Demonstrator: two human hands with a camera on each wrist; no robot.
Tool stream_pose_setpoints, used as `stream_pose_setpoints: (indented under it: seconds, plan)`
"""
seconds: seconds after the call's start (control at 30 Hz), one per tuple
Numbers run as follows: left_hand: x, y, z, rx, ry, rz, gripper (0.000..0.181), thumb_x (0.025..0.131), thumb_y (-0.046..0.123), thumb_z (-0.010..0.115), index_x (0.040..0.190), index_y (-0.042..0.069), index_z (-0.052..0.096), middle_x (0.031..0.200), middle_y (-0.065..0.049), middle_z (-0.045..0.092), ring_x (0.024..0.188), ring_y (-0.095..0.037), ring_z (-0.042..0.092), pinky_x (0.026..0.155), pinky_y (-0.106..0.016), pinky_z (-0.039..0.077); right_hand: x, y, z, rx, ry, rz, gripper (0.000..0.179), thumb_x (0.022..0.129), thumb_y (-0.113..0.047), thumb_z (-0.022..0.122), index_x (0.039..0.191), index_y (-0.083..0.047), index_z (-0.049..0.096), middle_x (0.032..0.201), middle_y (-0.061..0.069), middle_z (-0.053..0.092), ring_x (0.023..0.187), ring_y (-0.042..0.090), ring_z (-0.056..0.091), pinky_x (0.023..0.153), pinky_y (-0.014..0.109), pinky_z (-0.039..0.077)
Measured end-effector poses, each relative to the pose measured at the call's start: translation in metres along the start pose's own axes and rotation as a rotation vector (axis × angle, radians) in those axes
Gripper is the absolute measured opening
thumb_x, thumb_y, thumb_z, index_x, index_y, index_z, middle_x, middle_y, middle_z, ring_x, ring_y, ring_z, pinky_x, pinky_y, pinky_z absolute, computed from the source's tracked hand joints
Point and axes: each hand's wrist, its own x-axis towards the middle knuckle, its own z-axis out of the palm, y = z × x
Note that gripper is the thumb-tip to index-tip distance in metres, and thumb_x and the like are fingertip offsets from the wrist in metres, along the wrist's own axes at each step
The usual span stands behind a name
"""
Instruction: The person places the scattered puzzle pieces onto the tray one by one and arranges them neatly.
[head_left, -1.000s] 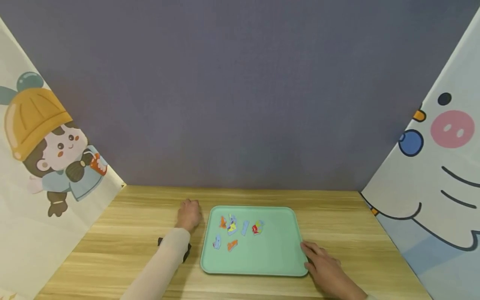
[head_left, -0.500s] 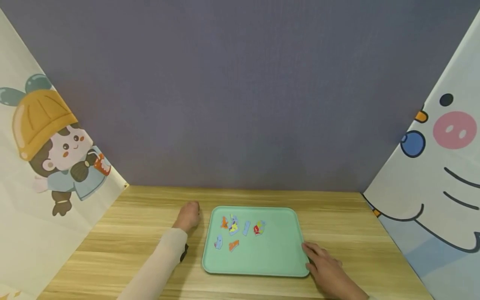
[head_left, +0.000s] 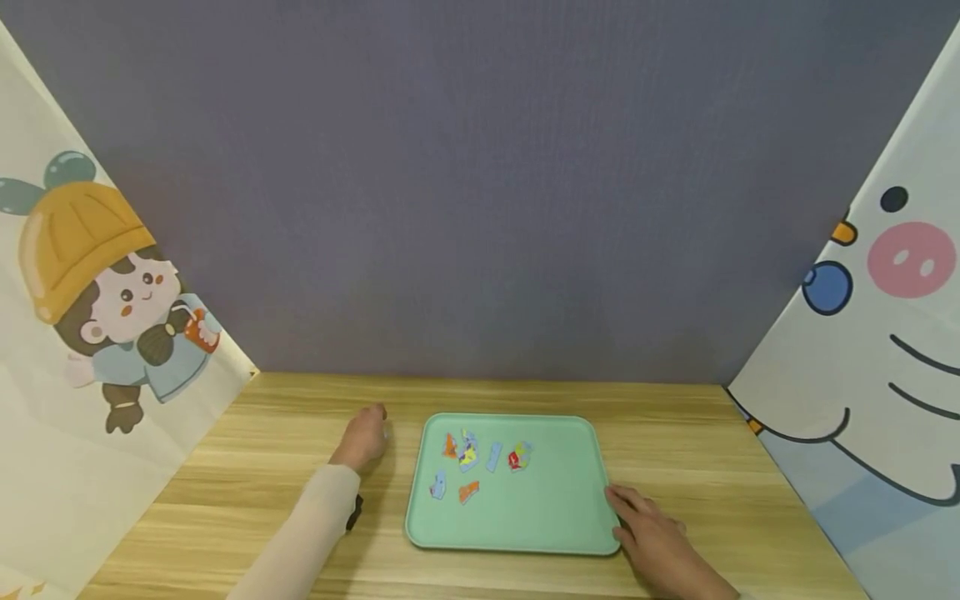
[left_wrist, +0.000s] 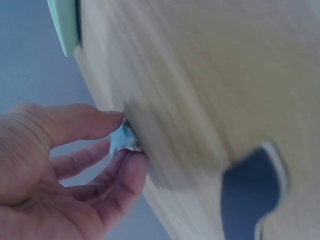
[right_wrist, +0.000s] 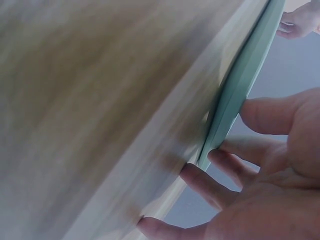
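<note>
My left hand point(head_left: 362, 437) is over the wooden table, left of the tray. In the left wrist view its thumb and fingertips pinch a small light-blue puzzle piece point(left_wrist: 123, 138) close to the tabletop. A mint-green tray point(head_left: 555, 508) bears several irregular puzzle pieces on its left half, among them an orange one point(head_left: 468, 492), a plain blue one point(head_left: 494, 456) and a red-and-green one point(head_left: 517, 456). My right hand point(head_left: 651, 533) rests at the tray's right edge. In the right wrist view its thumb touches the rim, with outstretched fingers at the tray's corner and the tabletop.
A flat dark-blue piece with a pale edge point(left_wrist: 252, 185) lies on the table in the left wrist view. Behind the wooden table point(head_left: 675, 433) stands a grey wall point(head_left: 480, 208). Cartoon-printed panels point(head_left: 105, 292) flank both sides.
My left hand has drawn leftward and slightly nearer, away from the tray, with a light-blue bit now showing at its fingertips. My right hand keeps its place at the tray's edge.
</note>
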Motion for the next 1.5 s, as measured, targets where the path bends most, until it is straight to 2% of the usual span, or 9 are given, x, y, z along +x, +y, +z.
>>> stream_pose_setpoints:
  seconds: [0.13,0.3,0.53,0.73,0.97,1.13,1.4,1.5]
  plan:
    - [-0.002,-0.001,-0.001,-0.016,-0.014,-0.041,0.046,0.076,-0.014,0.061,0.121,-0.011,0.049,0.109,-0.032,0.054,0.091,-0.043,0.057,0.080,-0.049,0.050,0.000,0.000,0.000,0.005,0.005,0.004,0.049,0.088,-0.015,0.065,0.134,-0.003,0.051,0.135,0.009,0.047,0.119,0.033,0.047,0.073,0.057,0.043]
    - [-0.003,-0.001,-0.002,-0.021,-0.022,-0.025,0.046,0.073,-0.018,0.059,0.118,-0.013,0.050,0.102,-0.030,0.059,0.080,-0.036,0.061,0.070,-0.042,0.054,0.000,0.000,0.001,0.005,0.000,0.014,0.050,0.088,-0.015,0.066,0.133,-0.003,0.052,0.134,0.010,0.047,0.120,0.033,0.047,0.074,0.058,0.042]
    - [-0.006,-0.005,0.000,-0.035,-0.018,0.002,0.022,0.075,-0.010,0.065,0.095,-0.006,0.057,0.083,-0.013,0.059,0.075,-0.028,0.059,0.067,-0.039,0.053,0.000,0.001,0.001,0.003,-0.016,0.016,0.050,0.088,-0.015,0.065,0.134,-0.003,0.051,0.135,0.009,0.046,0.120,0.035,0.047,0.073,0.059,0.042]
    - [-0.009,-0.005,-0.002,-0.029,-0.021,0.007,0.017,0.074,-0.006,0.066,0.090,-0.003,0.059,0.079,-0.009,0.057,0.071,-0.023,0.055,0.064,-0.037,0.051,0.001,0.001,0.000,0.006,-0.027,0.020,0.050,0.088,-0.016,0.065,0.135,-0.003,0.050,0.136,0.009,0.045,0.120,0.034,0.046,0.073,0.059,0.042]
    - [-0.012,0.003,-0.007,-0.043,0.034,0.055,0.020,0.075,-0.003,0.070,0.094,-0.004,0.062,0.086,-0.012,0.063,0.074,-0.024,0.059,0.069,-0.039,0.052,0.001,0.002,0.000,0.014,-0.047,0.033,0.050,0.089,-0.016,0.064,0.135,-0.003,0.050,0.137,0.009,0.044,0.121,0.034,0.045,0.073,0.061,0.042]
    - [-0.014,0.008,-0.008,-0.113,0.014,0.065,0.021,0.077,-0.005,0.069,0.097,-0.005,0.061,0.083,-0.012,0.063,0.068,-0.019,0.058,0.060,-0.031,0.052,0.001,0.001,-0.001,0.014,-0.046,0.032,0.050,0.089,-0.016,0.064,0.136,-0.004,0.050,0.137,0.009,0.044,0.121,0.035,0.045,0.074,0.063,0.041]
    - [-0.017,0.014,-0.007,-0.119,0.010,0.052,0.021,0.076,-0.005,0.070,0.095,-0.003,0.062,0.080,-0.009,0.063,0.068,-0.019,0.058,0.059,-0.031,0.050,0.001,0.002,0.001,0.008,-0.041,0.030,0.051,0.089,-0.016,0.065,0.135,-0.003,0.050,0.137,0.009,0.045,0.121,0.035,0.045,0.073,0.064,0.041]
    - [-0.021,0.023,-0.007,-0.134,0.016,0.088,0.020,0.074,-0.007,0.069,0.093,-0.001,0.062,0.076,-0.006,0.062,0.067,-0.018,0.058,0.057,-0.032,0.050,0.002,0.002,0.001,0.001,-0.036,0.027,0.051,0.088,-0.016,0.065,0.135,-0.003,0.050,0.136,0.009,0.045,0.120,0.034,0.046,0.073,0.063,0.042]
